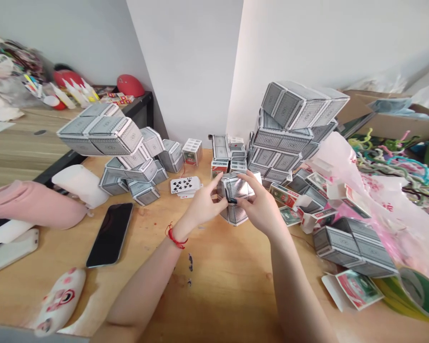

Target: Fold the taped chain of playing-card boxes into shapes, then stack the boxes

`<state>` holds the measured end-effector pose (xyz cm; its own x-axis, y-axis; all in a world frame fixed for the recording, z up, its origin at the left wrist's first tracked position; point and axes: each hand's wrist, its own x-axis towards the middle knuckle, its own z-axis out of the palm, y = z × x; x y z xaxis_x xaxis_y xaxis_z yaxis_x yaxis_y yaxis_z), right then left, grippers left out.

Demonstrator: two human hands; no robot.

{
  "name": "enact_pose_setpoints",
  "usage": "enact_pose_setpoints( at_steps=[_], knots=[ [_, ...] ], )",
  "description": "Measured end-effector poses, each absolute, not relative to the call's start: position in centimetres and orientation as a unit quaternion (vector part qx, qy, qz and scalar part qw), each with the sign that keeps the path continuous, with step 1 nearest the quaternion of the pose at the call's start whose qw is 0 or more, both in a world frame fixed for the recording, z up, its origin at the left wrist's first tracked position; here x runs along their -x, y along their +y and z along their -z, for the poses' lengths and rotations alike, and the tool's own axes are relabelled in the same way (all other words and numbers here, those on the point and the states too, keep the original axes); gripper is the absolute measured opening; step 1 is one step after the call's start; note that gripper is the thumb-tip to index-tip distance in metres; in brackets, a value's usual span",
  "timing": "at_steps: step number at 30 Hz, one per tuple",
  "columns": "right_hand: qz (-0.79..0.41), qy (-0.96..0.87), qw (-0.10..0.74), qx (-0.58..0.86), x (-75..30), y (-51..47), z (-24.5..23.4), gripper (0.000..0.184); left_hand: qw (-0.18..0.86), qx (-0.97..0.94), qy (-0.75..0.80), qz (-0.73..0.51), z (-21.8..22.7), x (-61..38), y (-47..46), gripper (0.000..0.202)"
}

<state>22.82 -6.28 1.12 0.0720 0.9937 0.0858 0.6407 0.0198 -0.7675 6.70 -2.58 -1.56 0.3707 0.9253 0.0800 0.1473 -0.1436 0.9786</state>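
Observation:
Between my two hands is a grey-patterned playing-card box block [236, 186], sitting on top of another such block [235, 215] on the table. My left hand [209, 202], with a red string bracelet at the wrist, grips its left side with fingers bent. On its right side my right hand [259, 202] grips it, thumb at the front near a small dark patch. Just behind stand upright card boxes [220, 147]. Loose playing cards [184, 185], a spade card on top, lie left of my left hand.
Tall stacks of card-box blocks rise at left [107, 136] and right [282, 138]. Flattened and opened card boxes [318, 216] lie at right beside pink plastic bags [372, 190]. A phone [110, 234], a pink tumbler [39, 204] and a tape roll [414, 293] lie around the table.

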Motion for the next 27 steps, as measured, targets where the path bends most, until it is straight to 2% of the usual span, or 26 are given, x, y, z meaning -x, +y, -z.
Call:
enact_pose_setpoints(
  at_steps=[9,14,20,27],
  knots=[
    [-0.253,-0.626,0.328,0.660,-22.7,-6.2,-1.1,0.053,0.494,-0.683,0.405,-0.355,1.3,-6.3,-2.6,0.073],
    [-0.252,-0.629,0.322,0.661,-22.2,-6.4,-1.1,0.054,0.463,-0.672,0.427,-0.389,1.5,-6.7,-2.8,0.063],
    [-0.227,-0.640,0.339,0.651,-21.6,-6.4,-1.1,0.044,0.400,-0.656,0.472,-0.433,2.3,-6.8,-2.7,0.045],
    [-0.199,-0.657,0.326,0.650,-21.4,-6.8,-1.8,0.038,0.415,-0.637,0.477,-0.441,2.2,-6.8,-2.6,0.032]
  ],
)
